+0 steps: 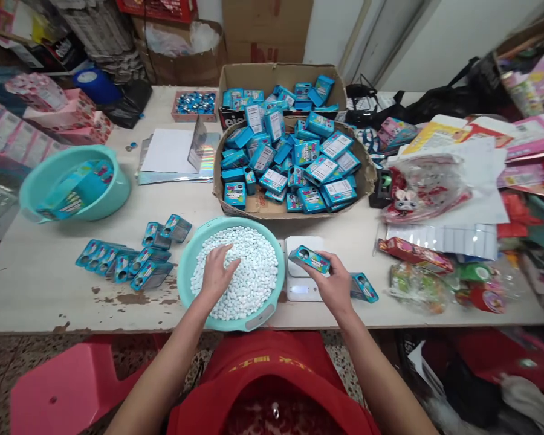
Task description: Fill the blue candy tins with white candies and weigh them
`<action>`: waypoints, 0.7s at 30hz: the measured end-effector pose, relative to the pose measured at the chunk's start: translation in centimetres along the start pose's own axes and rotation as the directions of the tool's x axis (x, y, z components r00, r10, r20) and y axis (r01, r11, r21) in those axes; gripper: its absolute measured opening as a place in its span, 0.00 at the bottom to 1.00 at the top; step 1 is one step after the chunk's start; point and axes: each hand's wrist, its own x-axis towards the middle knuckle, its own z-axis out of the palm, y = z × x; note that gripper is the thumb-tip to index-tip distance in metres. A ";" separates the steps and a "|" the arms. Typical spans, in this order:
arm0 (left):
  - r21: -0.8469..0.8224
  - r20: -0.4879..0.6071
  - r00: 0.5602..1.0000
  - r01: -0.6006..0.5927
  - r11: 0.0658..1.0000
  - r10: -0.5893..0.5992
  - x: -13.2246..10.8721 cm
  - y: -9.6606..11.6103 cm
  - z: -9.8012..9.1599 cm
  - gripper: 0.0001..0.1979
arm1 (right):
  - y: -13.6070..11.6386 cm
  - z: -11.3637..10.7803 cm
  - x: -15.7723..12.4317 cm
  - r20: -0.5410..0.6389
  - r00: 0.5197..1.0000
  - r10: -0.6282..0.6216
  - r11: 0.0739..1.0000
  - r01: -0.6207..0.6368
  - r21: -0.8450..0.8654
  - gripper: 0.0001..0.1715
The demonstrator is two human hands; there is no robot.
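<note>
My left hand (217, 272) is over a turquoise basin (184, 266) full of small white candies (249, 272). Its thumb and fingers are apart at the surface of the candies, with nothing seen between them. In my right hand (335, 281) is a small blue candy box (310, 258) with a round dark opening at one end, tilted above a white scale (299, 289). Another blue box (363, 287) lies just right of the scale, partly behind my right hand. Left of the basin, several similar boxes (149, 260) stand in a loose group.
Two cardboard cartons (272, 209) behind the basin hold many blue boxes. A second turquoise basin (90, 208) with flat blue cartons sits at the left. A small pink tray (176, 109) holds shiny blue pieces. Bagged toys (405, 202) and packaging crowd the right. A pink stool (63, 386) stands below the table.
</note>
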 end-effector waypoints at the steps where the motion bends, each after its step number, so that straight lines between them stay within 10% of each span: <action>1: 0.008 0.018 1.000 0.017 1.000 -0.017 0.0 -0.4 0.3 0.17 | 1.3 -0.1 0.6 -0.020 1.000 0.005 1.000 -0.005 -0.017 0.22; 9: -0.036 0.069 0.993 0.098 0.994 -0.096 1.2 1.1 0.1 0.18 | 6.7 0.3 2.0 -0.043 0.999 0.014 0.999 -0.015 -0.032 0.28; 21: -0.128 0.140 0.984 0.130 0.983 -0.112 2.4 3.7 1.8 0.17 | 7.4 -10.1 -3.2 -0.439 0.898 0.027 0.977 -0.116 -0.179 0.22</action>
